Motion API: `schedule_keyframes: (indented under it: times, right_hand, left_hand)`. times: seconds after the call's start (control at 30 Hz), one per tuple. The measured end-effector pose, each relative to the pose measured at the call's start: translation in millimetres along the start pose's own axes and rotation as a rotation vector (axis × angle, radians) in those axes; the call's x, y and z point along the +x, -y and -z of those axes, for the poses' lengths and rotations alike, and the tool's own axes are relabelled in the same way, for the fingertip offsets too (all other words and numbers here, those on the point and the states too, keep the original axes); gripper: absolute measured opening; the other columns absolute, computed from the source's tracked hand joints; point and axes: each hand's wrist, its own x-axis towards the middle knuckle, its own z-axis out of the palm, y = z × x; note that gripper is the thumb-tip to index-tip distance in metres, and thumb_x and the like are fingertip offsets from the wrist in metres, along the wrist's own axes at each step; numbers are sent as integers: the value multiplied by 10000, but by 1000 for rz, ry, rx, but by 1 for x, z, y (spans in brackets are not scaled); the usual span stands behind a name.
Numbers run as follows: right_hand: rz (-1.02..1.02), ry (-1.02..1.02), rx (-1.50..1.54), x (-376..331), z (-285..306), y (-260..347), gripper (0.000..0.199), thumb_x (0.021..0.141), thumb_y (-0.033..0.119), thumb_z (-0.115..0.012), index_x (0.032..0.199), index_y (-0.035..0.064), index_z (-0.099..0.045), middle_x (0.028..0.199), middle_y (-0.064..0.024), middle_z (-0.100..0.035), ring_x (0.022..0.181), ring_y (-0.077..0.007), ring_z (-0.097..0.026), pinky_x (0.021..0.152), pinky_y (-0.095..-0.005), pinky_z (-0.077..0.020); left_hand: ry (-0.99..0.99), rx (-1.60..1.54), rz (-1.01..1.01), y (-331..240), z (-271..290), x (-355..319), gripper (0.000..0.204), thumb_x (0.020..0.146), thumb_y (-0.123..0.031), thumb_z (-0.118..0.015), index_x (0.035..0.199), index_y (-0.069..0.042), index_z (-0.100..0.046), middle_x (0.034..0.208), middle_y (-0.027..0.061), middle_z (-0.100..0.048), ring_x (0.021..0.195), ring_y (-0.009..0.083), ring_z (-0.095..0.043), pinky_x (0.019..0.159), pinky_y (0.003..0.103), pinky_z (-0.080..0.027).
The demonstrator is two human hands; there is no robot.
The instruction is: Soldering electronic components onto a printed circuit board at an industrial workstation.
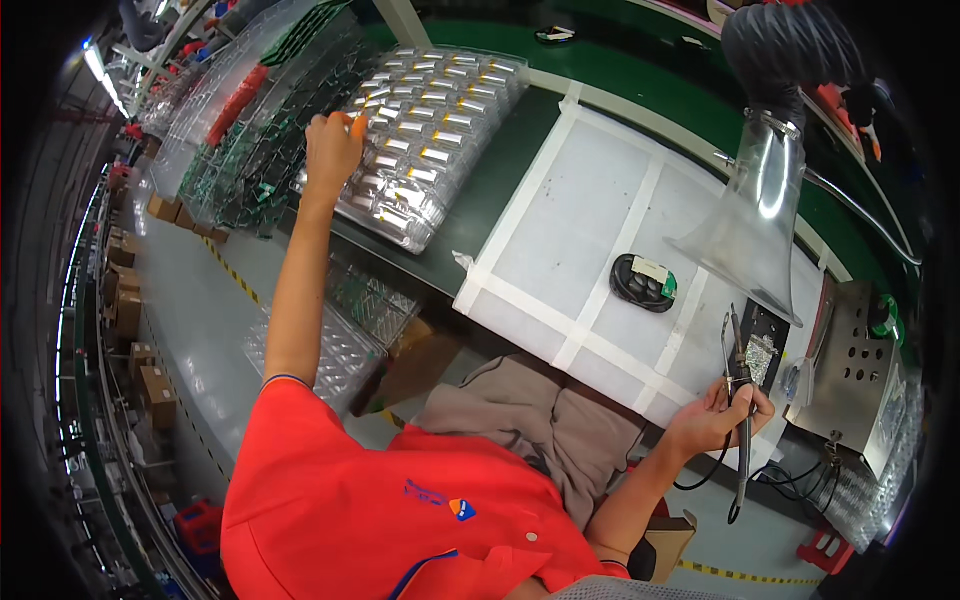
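My left hand is stretched far out to the left over a stack of clear plastic trays filled with several small silver rectangular parts. Its fingers, with orange tips, pinch at one part on the tray's near-left side; whether the part is lifted I cannot tell. My right hand rests at the right edge of the white mat and grips a soldering iron with a black cord hanging down. A small black oval device with a white and green piece on top lies alone on the mat.
A clear funnel-shaped fume hood on a black hose hangs over the mat's right side. A metal box stands at the far right. More clear trays with green boards lie at far left, and cardboard boxes stand on the floor.
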Motion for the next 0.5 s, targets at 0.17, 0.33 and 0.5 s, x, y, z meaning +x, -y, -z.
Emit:
schedule_keyframes:
  times: [0.17, 0.33, 0.5]
  right_hand:
    - [-17, 5, 28, 1, 4, -2, 122, 903, 103, -516, 867, 54, -410, 611, -40, -411, 464, -82, -311, 423, -223, -227]
    - [-56, 20, 0, -2, 1, 6, 106, 905, 97, -507, 875, 48, -418, 646, -30, -419, 494, -77, -326, 443, -228, -253]
    - [-207, 153, 25, -21, -10, 14, 97, 882, 89, -554, 939, 61, -481, 782, -24, -442, 548, -67, -355, 479, -207, -313]
  left_hand:
    - [132, -473, 310, -12, 21, 8, 239, 797, -212, -724, 906, -15, -644, 776, 123, -663, 722, 196, -621, 749, 313, -462]
    - [249, -1206, 278, -94, 71, -17, 161, 797, -90, -717, 907, -12, -628, 847, 58, -672, 768, 113, -614, 704, 227, -419]
    - [394, -980, -37, -191, 81, -71, 162, 776, -50, -683, 932, -24, -650, 711, 37, -648, 650, 79, -561, 623, 232, -397]
